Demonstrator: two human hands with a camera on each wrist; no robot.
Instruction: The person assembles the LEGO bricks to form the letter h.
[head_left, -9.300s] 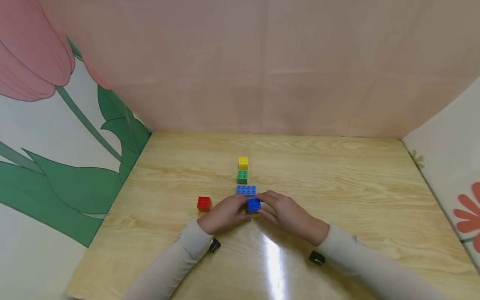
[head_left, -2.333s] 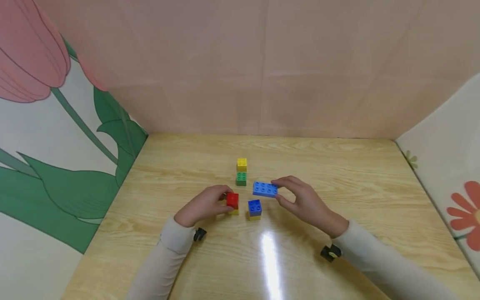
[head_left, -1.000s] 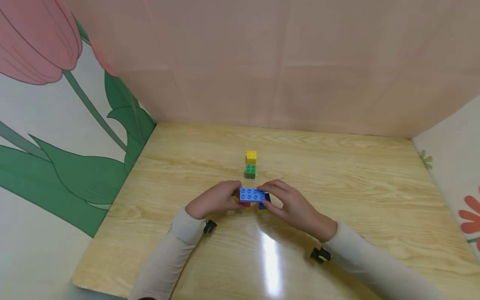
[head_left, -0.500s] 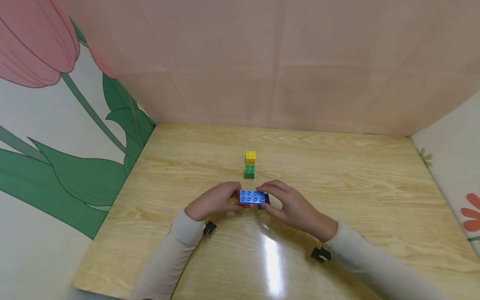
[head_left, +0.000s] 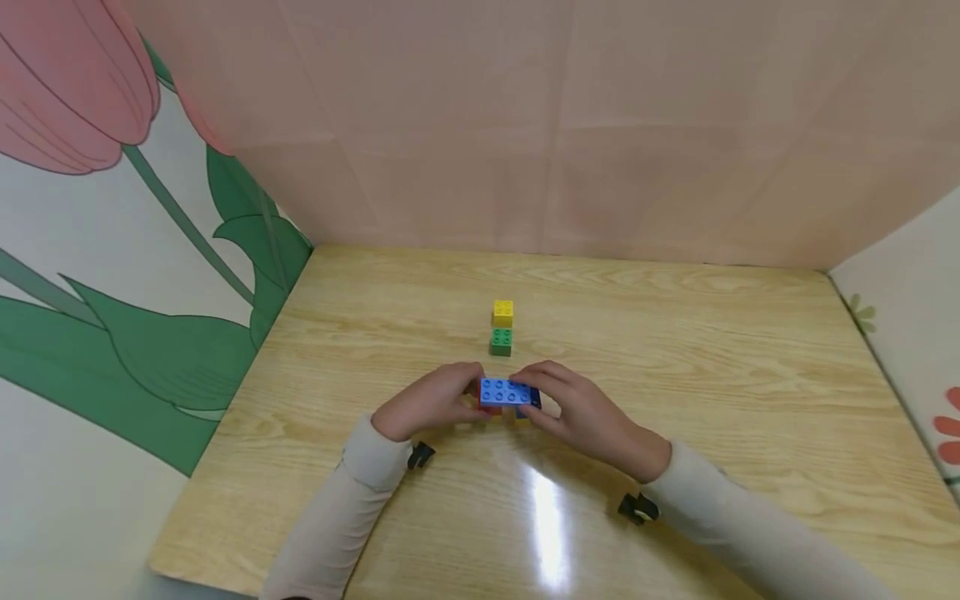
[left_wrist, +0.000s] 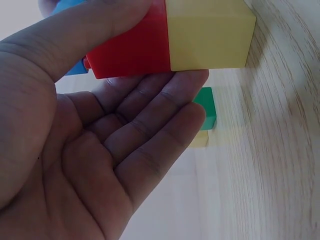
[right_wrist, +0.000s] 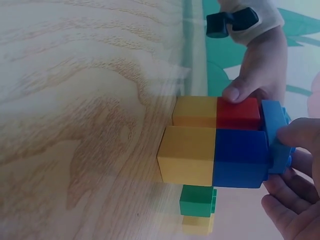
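Two small stacks stand side by side on the table: a red brick [right_wrist: 239, 113] over a yellow brick [right_wrist: 195, 112], and a dark blue brick [right_wrist: 240, 159] over another yellow brick [right_wrist: 187, 156]. Across their tops lies a long light blue brick [head_left: 501, 391] with two rows of studs. My left hand [head_left: 433, 402] holds the red brick between thumb and fingers. With thumb and fingertips, my right hand [head_left: 588, 410] pinches the right part of the long brick. A red stud shows at a narrow gap below the long brick in the left wrist view.
Behind the stacks sit a green brick [head_left: 501, 342] and a yellow brick [head_left: 503, 313], one behind the other. The wooden table [head_left: 675, 350] meets a pink wall [head_left: 555, 150] at the back, with painted panels at either side.
The red-topped stack has come right, beside the blue-topped one. My right hand has lifted the long brick from the table and brought it over both stacks. The last half second shows little motion.
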